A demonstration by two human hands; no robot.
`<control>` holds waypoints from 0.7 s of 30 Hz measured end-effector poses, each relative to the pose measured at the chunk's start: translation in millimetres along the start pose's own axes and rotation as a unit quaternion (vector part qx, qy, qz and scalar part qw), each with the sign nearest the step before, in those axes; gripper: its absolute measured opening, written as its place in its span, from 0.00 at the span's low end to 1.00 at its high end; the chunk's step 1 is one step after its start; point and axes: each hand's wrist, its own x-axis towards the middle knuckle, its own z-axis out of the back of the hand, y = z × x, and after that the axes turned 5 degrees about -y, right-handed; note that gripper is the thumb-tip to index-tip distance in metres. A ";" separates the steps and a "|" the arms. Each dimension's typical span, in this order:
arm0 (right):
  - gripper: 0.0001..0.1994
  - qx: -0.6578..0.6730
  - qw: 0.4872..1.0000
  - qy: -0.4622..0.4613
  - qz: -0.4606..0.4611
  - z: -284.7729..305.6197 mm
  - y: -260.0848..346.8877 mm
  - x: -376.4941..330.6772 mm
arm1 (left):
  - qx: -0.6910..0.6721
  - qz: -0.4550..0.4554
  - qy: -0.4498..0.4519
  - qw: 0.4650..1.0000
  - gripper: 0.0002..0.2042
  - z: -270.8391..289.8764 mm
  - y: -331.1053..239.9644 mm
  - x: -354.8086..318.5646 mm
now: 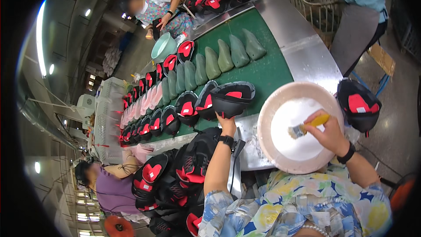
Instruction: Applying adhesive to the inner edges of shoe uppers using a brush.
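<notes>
My left hand (227,124) reaches forward and grips the near edge of a black shoe upper with red lining (232,97) that lies on the green conveyor belt (263,72). My right hand (330,132) holds a yellow-handled brush (307,126) over a round pinkish basin (272,105) filled with white glue. The brush bristles hang just above the white surface. A black watch is on each of my wrists.
Rows of black-and-red uppers (186,107) and green shoe lasts (219,57) run along the belt. A pile of uppers (175,175) sits at my lower left. One upper (359,104) rests right of the basin. Other people work at far left, far end and upper right.
</notes>
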 end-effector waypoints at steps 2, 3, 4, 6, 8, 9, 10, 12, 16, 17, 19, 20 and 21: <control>0.08 -0.006 1.000 0.015 -0.002 0.5 -3.7 -2.5 | 0.162 -0.147 0.026 0.975 0.42 -9.4 28.7 24.6; 0.08 -0.002 1.000 0.024 -0.014 1.1 -1.8 -2.4 | 0.224 -0.185 0.021 0.957 0.45 -10.9 37.2 37.1; 0.08 -0.003 0.999 0.036 -0.032 3.3 -0.2 -1.1 | 0.281 -0.149 0.008 0.948 0.43 -17.8 42.2 40.6; 0.08 -0.020 0.998 0.055 -0.021 6.6 -2.1 1.6 | 0.323 0.001 0.002 0.947 0.41 -39.2 35.5 37.8; 0.08 -0.012 0.998 0.043 -0.053 10.3 -6.1 0.2 | 0.397 0.116 -0.034 0.910 0.32 -49.4 18.0 33.5; 0.08 -0.004 0.995 0.080 -0.053 11.2 -7.2 1.3 | 0.521 0.021 0.039 0.853 0.27 -32.2 13.8 35.0; 0.08 -0.001 0.997 0.064 -0.052 15.3 -10.3 1.5 | 0.554 -0.047 0.090 0.826 0.24 -21.1 6.3 27.1; 0.07 0.006 0.996 0.055 -0.062 22.9 -15.0 3.2 | 0.529 -0.180 0.144 0.817 0.21 -17.6 -33.3 5.3; 0.06 -0.010 0.995 0.082 -0.060 23.1 -20.6 8.1 | 0.560 -0.278 0.246 0.740 0.27 30.4 -182.3 -49.0; 0.06 0.000 0.994 0.090 -0.060 20.7 -19.3 9.6 | 0.617 -0.270 0.250 0.696 0.31 63.9 -202.4 -57.6; 0.06 0.015 0.994 0.092 -0.055 15.3 -18.1 13.9 | 0.753 -0.201 0.242 0.578 0.40 111.0 -223.5 -77.8; 0.06 0.014 0.995 0.086 -0.053 13.6 -15.0 15.8 | 0.826 -0.135 0.228 0.498 0.46 125.6 -224.6 -93.3; 0.06 0.002 0.993 0.108 -0.057 11.1 -8.7 17.8 | 0.840 -0.041 0.249 0.481 0.52 140.9 -225.6 -110.9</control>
